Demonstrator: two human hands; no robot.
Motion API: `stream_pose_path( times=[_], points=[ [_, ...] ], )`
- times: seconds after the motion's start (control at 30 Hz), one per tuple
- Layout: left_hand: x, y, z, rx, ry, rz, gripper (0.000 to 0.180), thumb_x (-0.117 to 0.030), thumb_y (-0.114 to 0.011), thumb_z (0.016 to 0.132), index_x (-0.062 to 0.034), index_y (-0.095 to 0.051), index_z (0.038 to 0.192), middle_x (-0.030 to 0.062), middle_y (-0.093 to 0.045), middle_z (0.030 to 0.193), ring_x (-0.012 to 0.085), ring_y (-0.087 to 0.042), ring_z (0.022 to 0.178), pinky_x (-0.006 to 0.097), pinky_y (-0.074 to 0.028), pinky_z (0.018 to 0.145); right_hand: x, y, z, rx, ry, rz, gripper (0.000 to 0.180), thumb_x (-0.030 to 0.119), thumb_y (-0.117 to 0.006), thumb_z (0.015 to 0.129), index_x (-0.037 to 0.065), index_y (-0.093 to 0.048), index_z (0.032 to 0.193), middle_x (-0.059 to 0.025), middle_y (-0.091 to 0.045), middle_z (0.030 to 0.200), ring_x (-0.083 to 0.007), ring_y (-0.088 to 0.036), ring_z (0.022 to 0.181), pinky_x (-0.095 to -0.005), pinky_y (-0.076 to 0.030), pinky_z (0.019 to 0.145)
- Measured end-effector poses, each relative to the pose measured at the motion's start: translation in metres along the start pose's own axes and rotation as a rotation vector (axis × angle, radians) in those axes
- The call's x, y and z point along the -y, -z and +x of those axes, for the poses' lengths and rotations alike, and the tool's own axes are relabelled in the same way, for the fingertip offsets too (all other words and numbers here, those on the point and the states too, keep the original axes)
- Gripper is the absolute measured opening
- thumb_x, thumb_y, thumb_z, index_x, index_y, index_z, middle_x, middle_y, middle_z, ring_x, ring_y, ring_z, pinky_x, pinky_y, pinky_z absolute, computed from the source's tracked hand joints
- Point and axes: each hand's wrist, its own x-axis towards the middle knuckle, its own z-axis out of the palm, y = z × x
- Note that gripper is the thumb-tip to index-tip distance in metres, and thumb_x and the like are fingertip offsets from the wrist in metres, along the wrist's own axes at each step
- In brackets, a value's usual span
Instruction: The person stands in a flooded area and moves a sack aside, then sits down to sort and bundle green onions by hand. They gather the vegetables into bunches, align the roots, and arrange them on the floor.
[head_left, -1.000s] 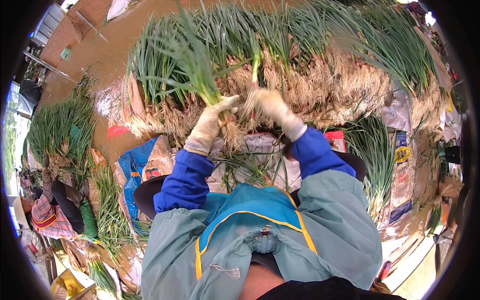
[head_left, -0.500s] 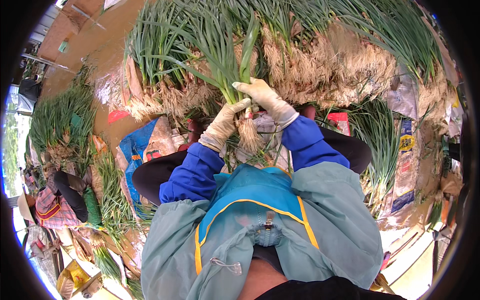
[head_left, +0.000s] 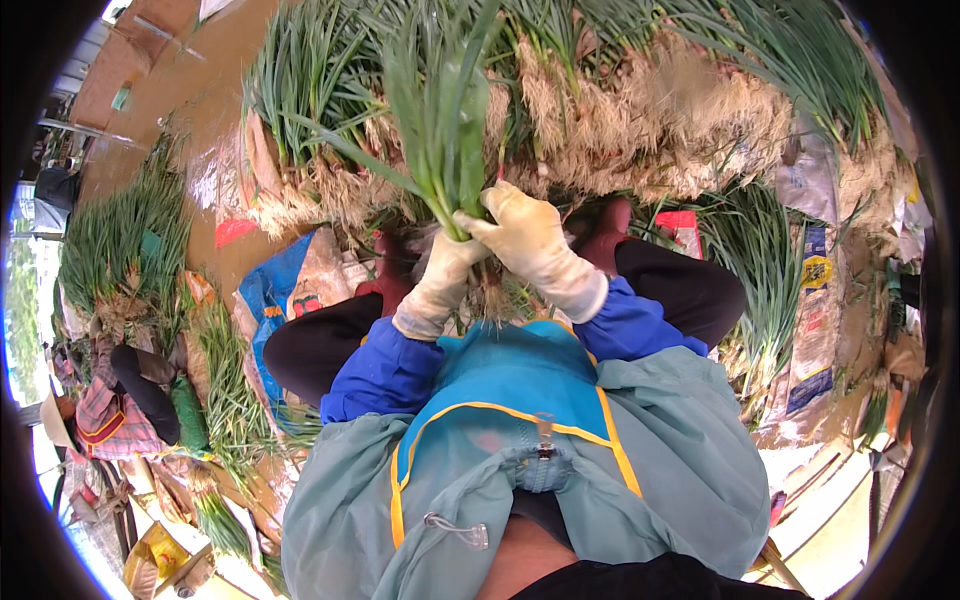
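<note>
While I sit on the ground with my knees apart, I hold a bunch of green onions upright in front of my chest, leaves fanning upward and roots pointing down toward my lap. My left hand, in a pale work glove, is wrapped tight around the bunch just below the leaves, and my right hand, gloved the same, is clamped on the stalks right beside it, the two touching. Beyond them a long heap of green onions lies across the ground, roots turned toward me. A blue sack lies by my left knee, and more greens lie far to my left. I judge I am gathering and squaring up a handful, so the step is bundling. Next I would need to keep one grip firm while the other evens the root ends.
</note>
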Motion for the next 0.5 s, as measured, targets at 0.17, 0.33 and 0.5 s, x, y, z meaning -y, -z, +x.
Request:
stream_pose_path(
  times=[0.17, 0.33, 0.5],
  points=[
    [0.009, 0.021, -0.013, 0.200, -0.099, -0.207, 0.040, -0.034, -0.074, 0.074, -0.0012, -0.061, 0.091, 0.0088, -0.063, 0.068, 0.0150, -0.060, 0.054, 0.024, -0.047, 0.046, 0.000, 0.003, 0.002, 0.409, -0.429, 0.939, 0.035, 0.030, -0.071, 0.082, 0.000, -0.061, 0.095, -0.0049, -0.060, 0.067, -0.0094, -0.054, 0.050, -0.0244, -0.045, 0.045],
    [0.034, 0.036, 0.010, 0.063, 0.022, -0.517, 0.020, -0.010, -0.061, 0.085, -0.0047, -0.056, 0.104, 0.0112, -0.062, 0.103, 0.0203, -0.063, 0.081, 0.035, -0.056, 0.068, -0.046, -0.055, 0.030, 0.165, -0.205, 0.366, 0.049, 0.042, -0.066, 0.079, -0.002, -0.061, 0.101, -0.0159, -0.066, 0.079, -0.0280, -0.066, 0.071, -0.0377, -0.051, 0.066],
    [0.010, 0.055, -0.006, 0.064, -0.062, -0.334, 0.019, -0.014, -0.061, 0.088, -0.0076, -0.052, 0.103, 0.0151, -0.060, 0.113, 0.0269, -0.062, 0.100, 0.045, -0.053, 0.085, -0.130, -0.105, -0.016, 0.269, -0.185, 0.039, 0.032, 0.034, -0.056, 0.081, 0.006, -0.065, 0.093, -0.0184, -0.066, 0.094, -0.0365, -0.063, 0.087, -0.0443, -0.050, 0.076]
  ],
)
